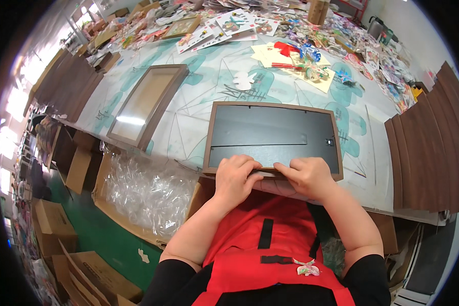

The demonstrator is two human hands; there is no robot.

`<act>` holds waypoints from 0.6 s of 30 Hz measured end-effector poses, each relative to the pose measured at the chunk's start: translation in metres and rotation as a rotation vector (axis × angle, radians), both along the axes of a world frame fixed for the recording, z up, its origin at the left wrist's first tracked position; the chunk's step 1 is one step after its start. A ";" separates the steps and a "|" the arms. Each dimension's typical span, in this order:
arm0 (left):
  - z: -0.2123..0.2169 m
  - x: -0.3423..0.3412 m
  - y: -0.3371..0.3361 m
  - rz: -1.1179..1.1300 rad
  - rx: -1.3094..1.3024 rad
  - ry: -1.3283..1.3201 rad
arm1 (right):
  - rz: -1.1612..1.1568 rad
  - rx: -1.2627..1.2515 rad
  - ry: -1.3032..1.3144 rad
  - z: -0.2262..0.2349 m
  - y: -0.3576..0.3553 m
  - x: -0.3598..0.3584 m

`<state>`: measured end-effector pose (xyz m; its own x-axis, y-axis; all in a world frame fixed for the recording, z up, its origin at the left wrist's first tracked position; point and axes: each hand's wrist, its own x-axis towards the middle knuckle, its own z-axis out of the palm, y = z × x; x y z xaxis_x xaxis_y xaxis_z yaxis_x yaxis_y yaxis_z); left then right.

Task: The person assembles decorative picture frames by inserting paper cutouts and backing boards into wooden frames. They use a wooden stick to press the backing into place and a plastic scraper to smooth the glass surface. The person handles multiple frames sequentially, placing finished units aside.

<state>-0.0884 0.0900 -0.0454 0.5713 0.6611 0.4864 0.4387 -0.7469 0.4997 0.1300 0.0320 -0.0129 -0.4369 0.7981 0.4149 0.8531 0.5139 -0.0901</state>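
Green-and-white patterned worktop (188, 122) carries a brown frame (210, 132), back side up, with yellow sheets (262, 53) beyond it and a glazed frame (148, 99) to its left. On the brown frame, the black back panel (270, 127) already sits in place; whether it is fastened, and so what is left, cannot be told. Along the brown frame's near side, the left hand (235, 176) appears to pinch it between bent finger and thumb, while the right hand (309, 176) curls its fingers there, its hold too hidden to tell.
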 end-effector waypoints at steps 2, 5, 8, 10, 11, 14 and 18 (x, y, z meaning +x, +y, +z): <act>0.000 -0.002 0.001 -0.013 -0.014 -0.001 | 0.000 0.118 -0.036 -0.001 -0.004 -0.005; 0.002 -0.012 0.000 0.031 -0.064 -0.173 | 0.004 0.163 -0.040 0.003 -0.006 -0.008; 0.008 -0.034 0.017 0.357 -0.020 -0.249 | -0.155 0.215 0.161 0.003 0.007 -0.008; -0.022 -0.051 0.028 0.334 -0.230 -0.321 | -0.164 0.170 0.213 0.005 0.019 -0.022; -0.034 -0.055 0.032 0.318 -0.336 -0.362 | -0.146 0.150 0.164 0.011 0.026 -0.033; -0.039 -0.055 0.030 0.295 -0.478 -0.450 | -0.086 0.076 0.033 0.006 0.042 -0.059; -0.037 -0.052 0.028 0.299 -0.508 -0.474 | -0.064 -0.037 -0.045 0.001 0.055 -0.081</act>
<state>-0.1406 0.1183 -0.0822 0.1384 0.9635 0.2292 0.2391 -0.2571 0.9363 0.0486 0.0870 -0.0119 -0.4019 0.8395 0.3657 0.8879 0.4549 -0.0686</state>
